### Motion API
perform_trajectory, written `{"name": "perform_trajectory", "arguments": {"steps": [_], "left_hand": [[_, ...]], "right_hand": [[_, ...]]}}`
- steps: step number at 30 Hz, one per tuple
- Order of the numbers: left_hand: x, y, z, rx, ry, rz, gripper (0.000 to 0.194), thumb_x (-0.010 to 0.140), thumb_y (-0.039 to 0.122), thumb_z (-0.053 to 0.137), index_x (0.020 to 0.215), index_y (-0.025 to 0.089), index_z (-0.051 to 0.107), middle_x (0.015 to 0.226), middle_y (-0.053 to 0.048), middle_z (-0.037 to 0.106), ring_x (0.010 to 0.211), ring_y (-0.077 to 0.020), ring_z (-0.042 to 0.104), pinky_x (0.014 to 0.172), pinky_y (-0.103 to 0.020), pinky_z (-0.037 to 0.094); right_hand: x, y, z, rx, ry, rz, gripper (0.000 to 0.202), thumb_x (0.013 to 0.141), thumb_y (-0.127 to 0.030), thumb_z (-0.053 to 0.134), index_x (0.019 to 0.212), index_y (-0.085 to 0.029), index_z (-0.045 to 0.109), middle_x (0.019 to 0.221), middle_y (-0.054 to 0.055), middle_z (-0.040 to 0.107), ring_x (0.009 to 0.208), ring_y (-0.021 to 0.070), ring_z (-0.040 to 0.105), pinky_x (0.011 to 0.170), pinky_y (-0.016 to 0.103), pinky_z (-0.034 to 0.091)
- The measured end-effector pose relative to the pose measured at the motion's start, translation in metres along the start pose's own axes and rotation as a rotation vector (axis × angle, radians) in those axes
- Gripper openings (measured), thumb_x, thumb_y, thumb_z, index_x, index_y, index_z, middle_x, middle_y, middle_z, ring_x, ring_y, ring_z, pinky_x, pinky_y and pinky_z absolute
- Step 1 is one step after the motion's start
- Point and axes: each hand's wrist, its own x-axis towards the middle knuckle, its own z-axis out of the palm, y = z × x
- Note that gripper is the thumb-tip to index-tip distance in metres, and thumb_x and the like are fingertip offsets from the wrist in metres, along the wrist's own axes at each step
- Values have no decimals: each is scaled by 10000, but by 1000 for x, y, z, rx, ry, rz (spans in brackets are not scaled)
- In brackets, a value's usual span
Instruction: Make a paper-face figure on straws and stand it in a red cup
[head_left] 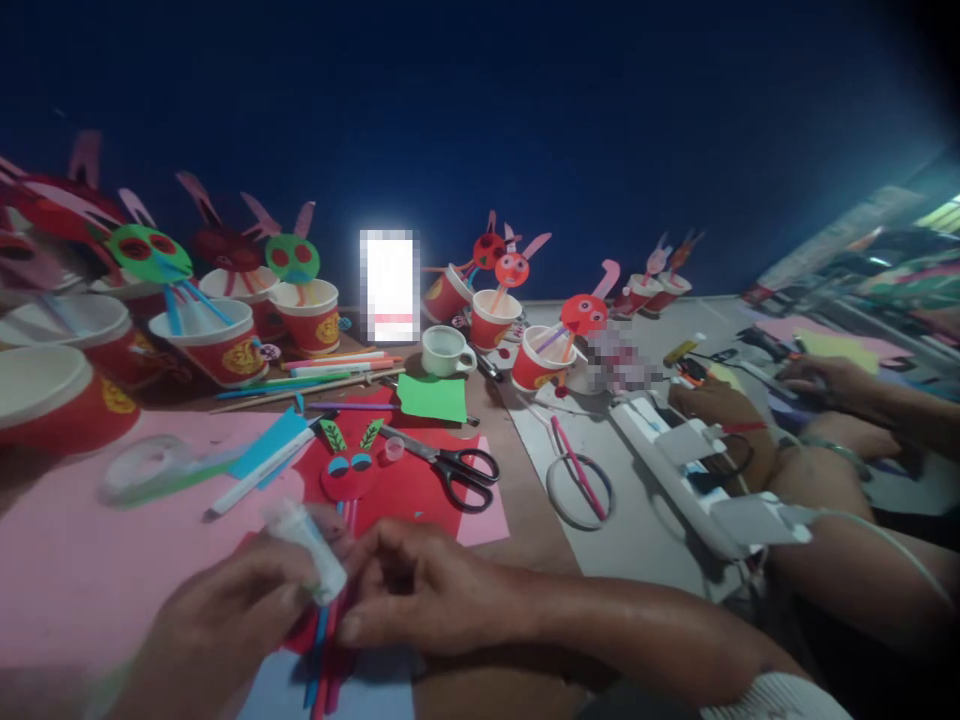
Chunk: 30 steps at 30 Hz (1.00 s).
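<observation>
My left hand is closed around a small white tube, which is blurred and tilted over the straws. The fingers of my right hand are curled and pinch a bundle of pink and blue straws just beside the tube. Above the hands, a red paper rabbit face with green leaf-marked ears and blue-lidded eyes tops the straws. It lies over red paper. Black-handled scissors rest right of the face, with a small pinkish cap near their blades.
Red paper cups bearing paper rabbit faces on straws line the back. A tape roll, a white marker and pink paper lie left. A white mug stands behind. Rightward are a power strip and another person's hands.
</observation>
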Motion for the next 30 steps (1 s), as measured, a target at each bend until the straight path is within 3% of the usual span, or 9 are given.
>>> {"name": "perform_trajectory", "arguments": {"steps": [3, 6, 9, 12, 14, 20, 25, 30], "left_hand": [[2, -2, -1, -3, 10, -4, 204, 546, 418, 817, 593, 260, 697, 576, 32, 666, 537, -150, 610, 525, -190, 547], [4, -5, -3, 64, 66, 41, 243, 557, 455, 800, 574, 239, 689, 848, -3, 720, 813, -226, 656, 609, -212, 565], [6, -8, -4, 113, 102, 47, 260, 599, 460, 767, 561, 222, 672, 1033, -17, 694, 1030, -277, 596, 664, -220, 552], [6, -6, -4, 153, 26, 3, 179, 649, 362, 748, 607, 209, 665, 788, -23, 687, 780, -203, 634, 599, -221, 519], [5, -3, -3, 177, -36, -26, 136, 700, 324, 706, 677, 198, 659, 636, 5, 617, 592, -140, 577, 566, -230, 493], [2, -1, 3, 194, -64, -109, 149, 761, 322, 626, 749, 175, 609, 601, 38, 534, 525, -94, 499, 512, -207, 403], [3, -1, 2, 210, -140, -134, 161, 791, 334, 586, 771, 175, 575, 577, 56, 489, 499, -86, 450, 501, -215, 371], [0, 4, 8, 295, -109, -76, 129, 756, 292, 588, 713, 171, 584, 555, 64, 466, 475, -70, 408, 469, -198, 317]], "right_hand": [[1, -2, -2, -21, -1, 16, 512, 618, -602, 708, 784, -152, 531, 646, -57, 486, 578, 54, 424, 545, 190, 334], [2, 0, -5, -47, 53, -44, 484, 680, -607, 659, 745, -146, 528, 638, -52, 458, 576, 57, 397, 545, 198, 322], [1, 2, -9, -96, 97, -126, 418, 759, -551, 617, 737, -144, 525, 643, -48, 446, 579, 61, 383, 543, 198, 319], [0, 1, -14, -194, 184, -179, 306, 824, -433, 590, 738, -146, 529, 646, -38, 475, 580, 69, 405, 544, 197, 336], [-1, 0, -17, -237, 228, -199, 223, 859, -356, 556, 769, -153, 533, 652, -36, 489, 575, 71, 424, 547, 197, 351], [-3, -2, -20, -416, 337, -256, 136, 866, -302, 548, 828, -174, 576, 681, -26, 532, 606, 86, 471, 578, 195, 398], [-5, -9, -13, -516, 325, -311, 65, 824, -225, 573, 810, -171, 607, 678, -12, 589, 607, 93, 532, 580, 190, 428], [-4, -12, -10, -531, 284, -362, 57, 784, -198, 621, 833, -171, 625, 712, -6, 603, 643, 100, 548, 592, 193, 437]]}}
